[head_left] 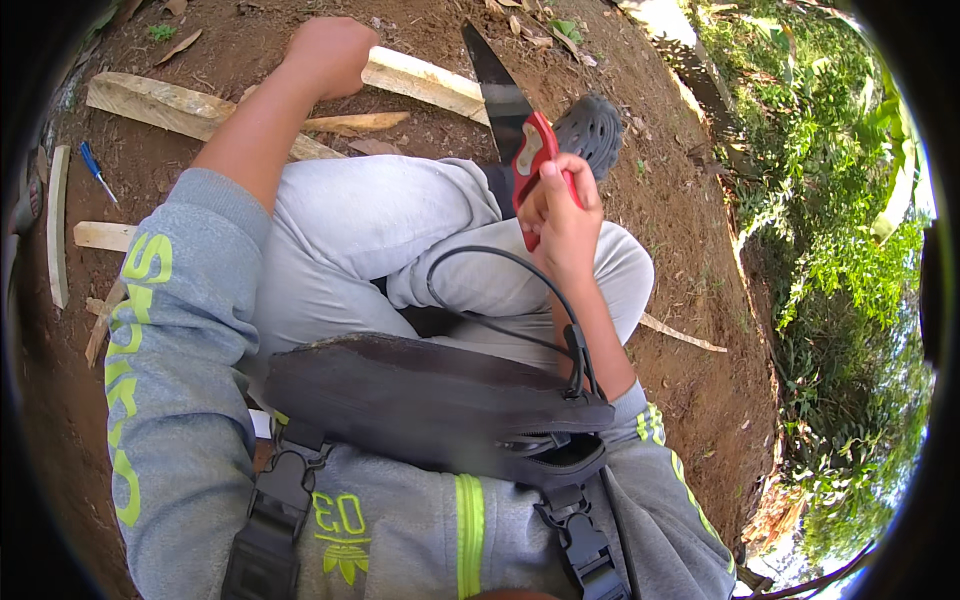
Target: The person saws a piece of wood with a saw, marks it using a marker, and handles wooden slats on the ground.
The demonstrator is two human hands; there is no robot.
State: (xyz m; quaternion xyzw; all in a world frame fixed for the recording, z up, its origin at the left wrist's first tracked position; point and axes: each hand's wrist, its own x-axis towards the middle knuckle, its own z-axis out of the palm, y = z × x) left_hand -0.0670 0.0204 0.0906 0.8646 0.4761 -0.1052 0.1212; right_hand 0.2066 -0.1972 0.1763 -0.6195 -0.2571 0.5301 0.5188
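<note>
My left hand (pixel 335 58) is closed around a pale strip of wood (pixel 428 84) on the ground in front of my crossed legs. My right hand (pixel 565 210) grips the red handle of a hand saw (pixel 537 150). Its dark blade (pixel 493 82) points away from me and crosses the strip's right end; whether the teeth touch the wood I cannot tell. A dark clog (pixel 590 132) on my foot sits just right of the saw. Left of my left hand, a thicker piece of wood (pixel 165 104) lies on the soil, passing beneath my forearm.
A blue-handled screwdriver (pixel 92 165) lies at the left, beside a long thin wooden strip (pixel 59 230). Shorter wood pieces (pixel 104 236) are near my left sleeve. A black bag (pixel 430 400) with a looped cable (pixel 470 250) rests across my lap. Green plants (pixel 820 280) border the right side.
</note>
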